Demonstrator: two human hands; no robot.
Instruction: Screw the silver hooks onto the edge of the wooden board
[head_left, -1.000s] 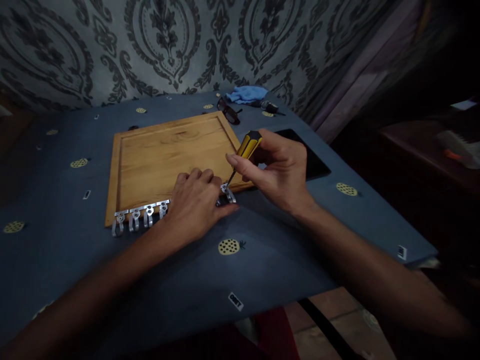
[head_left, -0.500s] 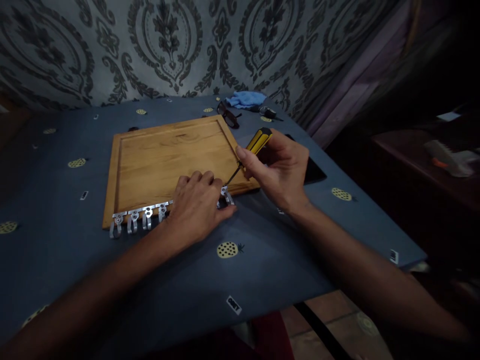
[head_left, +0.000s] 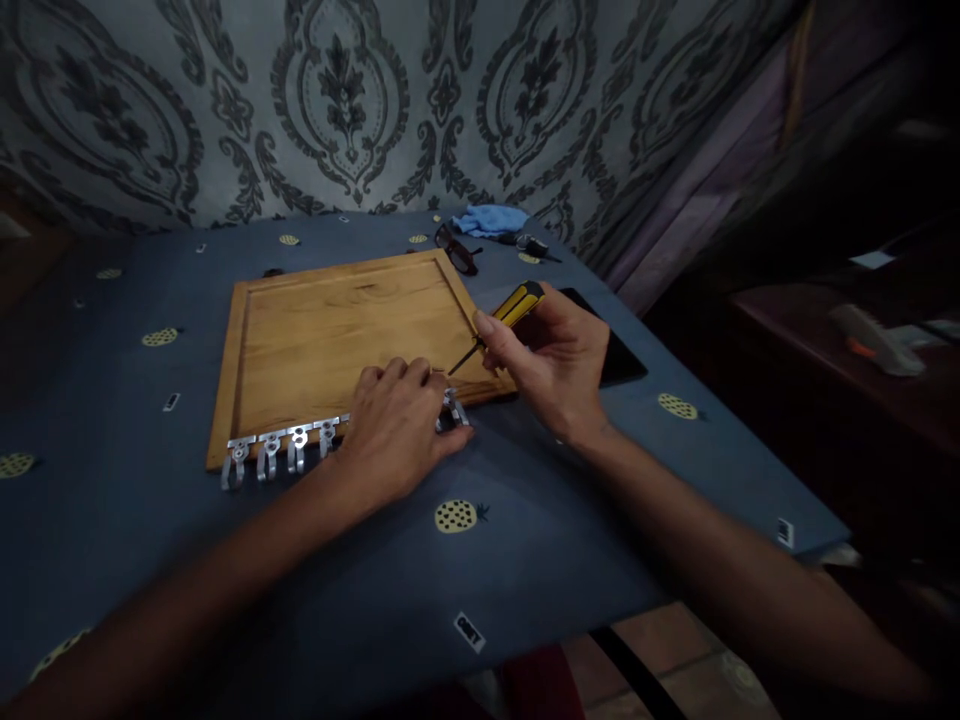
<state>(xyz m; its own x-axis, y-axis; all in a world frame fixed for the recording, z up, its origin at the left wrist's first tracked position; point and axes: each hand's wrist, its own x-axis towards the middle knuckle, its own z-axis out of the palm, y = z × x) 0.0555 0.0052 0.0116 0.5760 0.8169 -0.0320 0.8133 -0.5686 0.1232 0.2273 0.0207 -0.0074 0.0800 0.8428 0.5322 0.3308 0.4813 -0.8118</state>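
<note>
A wooden board point(head_left: 330, 345) with a raised rim lies on the table. Along its near edge runs a metal hook rail point(head_left: 300, 437) with several silver hooks. My left hand point(head_left: 394, 425) covers the middle of the rail, its fingers bent over the board edge and its thumb in front, gripping the rail. My right hand point(head_left: 559, 365) holds a screwdriver point(head_left: 517, 303) by its yellow and black handle, tilted down to the left. Its tip is just above the right-end hook point(head_left: 453, 406), apparently apart from it. My left palm hides the middle hooks.
Sunglasses point(head_left: 456, 250), a blue cloth point(head_left: 491, 220) and a dark tool-like item point(head_left: 532, 246) lie behind the board. A black flat object point(head_left: 622, 350) is partly under my right hand. The table's right edge point(head_left: 720, 425) slopes away; a patterned curtain point(head_left: 420, 110) hangs behind.
The view has tilted up slightly, so the table sits lower in the picture. The screwdriver tip has lifted a little off the end hook. My left hand stays on the rail.
</note>
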